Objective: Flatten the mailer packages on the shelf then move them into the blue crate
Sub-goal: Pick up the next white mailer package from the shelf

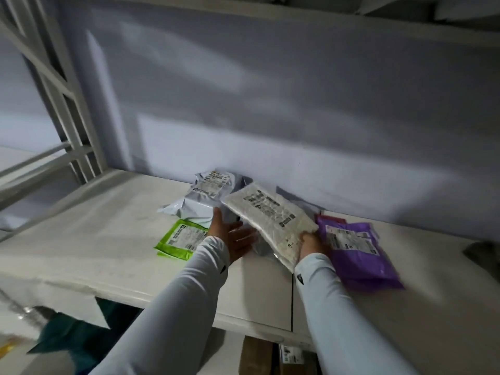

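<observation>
A white bubble mailer (pixel 270 220) with a label is tilted above the white shelf (pixel 94 239), gripped at its near edge by my right hand (pixel 311 246). My left hand (pixel 232 236) is open, palm up, just left of and partly beneath that mailer. A grey mailer (pixel 200 196) lies crumpled against the back wall. A green mailer (pixel 181 239) lies flat left of my left wrist. A purple mailer (pixel 357 253) lies right of my right hand. Another grey mailer (pixel 259 250) shows under the white one. The blue crate is not in view.
A white shelf frame (pixel 67 117) rises at the left, and an upper shelf runs overhead. A dark object (pixel 484 255) sits at the right edge. Below the shelf are a teal thing (pixel 89 334) and cardboard boxes (pixel 259 355).
</observation>
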The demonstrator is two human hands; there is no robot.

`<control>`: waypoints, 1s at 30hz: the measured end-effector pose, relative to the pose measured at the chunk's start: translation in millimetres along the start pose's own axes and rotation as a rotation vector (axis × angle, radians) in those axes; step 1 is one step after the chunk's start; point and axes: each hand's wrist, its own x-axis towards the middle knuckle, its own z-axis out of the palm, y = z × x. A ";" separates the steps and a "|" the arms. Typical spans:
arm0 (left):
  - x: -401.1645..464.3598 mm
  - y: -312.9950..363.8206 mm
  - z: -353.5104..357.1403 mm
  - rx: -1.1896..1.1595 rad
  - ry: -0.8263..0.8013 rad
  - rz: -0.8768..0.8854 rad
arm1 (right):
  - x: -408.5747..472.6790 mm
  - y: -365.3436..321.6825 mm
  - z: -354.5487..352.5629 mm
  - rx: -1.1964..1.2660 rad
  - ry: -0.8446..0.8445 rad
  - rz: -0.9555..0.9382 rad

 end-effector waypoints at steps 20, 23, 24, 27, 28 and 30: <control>-149.3 30.6 -324.0 0.441 -0.005 -0.105 | -213.7 127.9 122.8 -0.303 -0.237 -0.352; -155.6 18.1 -386.3 0.440 -0.013 -0.184 | -239.2 164.9 145.6 -0.323 -0.287 -0.335; -159.6 11.9 -404.7 0.435 -0.029 -0.231 | -246.5 179.4 151.9 -0.329 -0.309 -0.320; -168.7 -5.0 -446.7 0.443 0.017 -0.390 | -264.8 212.4 164.9 -0.398 -0.375 -0.216; -169.5 -11.8 -458.2 0.461 0.057 -0.445 | -268.1 224.1 168.0 -0.442 -0.411 -0.175; -166.5 -28.8 -482.3 0.501 0.173 -0.518 | -269.5 250.4 176.3 -0.521 -0.481 -0.103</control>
